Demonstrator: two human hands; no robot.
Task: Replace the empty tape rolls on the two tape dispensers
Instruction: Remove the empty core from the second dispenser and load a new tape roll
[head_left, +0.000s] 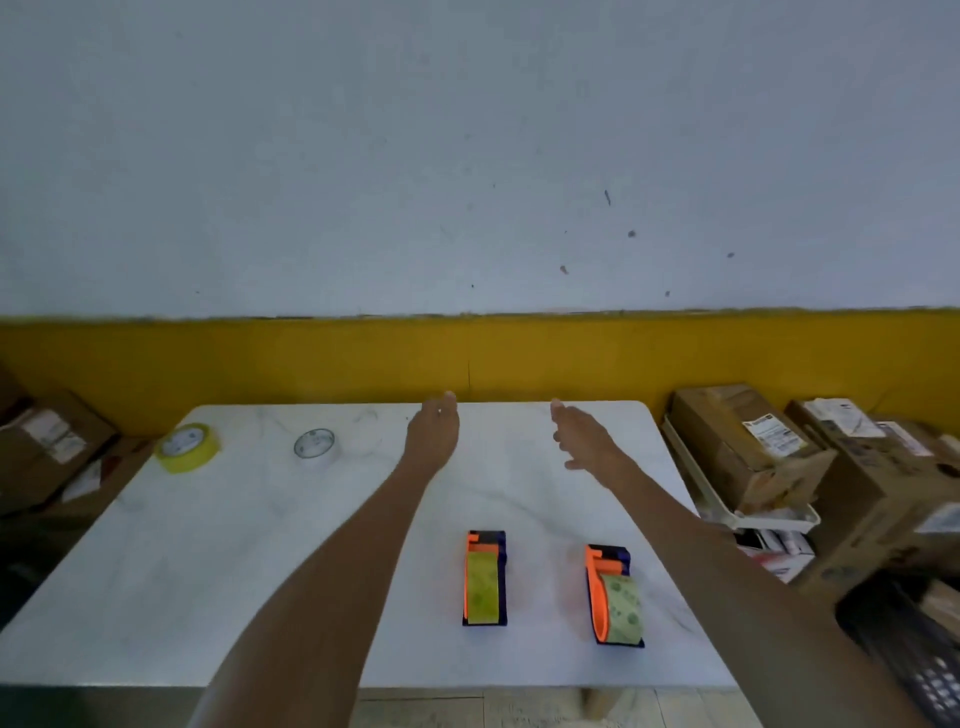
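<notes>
Nearest the camera, two tape dispensers lie side by side but apart on the white marble-patterned table (260, 571): the left dispenser (484, 578) and the right dispenser (613, 595), both orange and dark blue, each with a yellowish-green roll seated in it. Both arms stretch out over the tabletop toward the far edge. The left hand (434, 428) is empty, fingers loosely extended, though blurred; the right hand (584, 434) is likewise empty and spread open. Far left, a yellow tape roll (187, 447) lies at the table's corner, with a clear, nearly spent roll (314, 443) to its right, its details hard to make out. Cardboard boxes (748, 441) are stacked on the right, partly cut off.
</notes>
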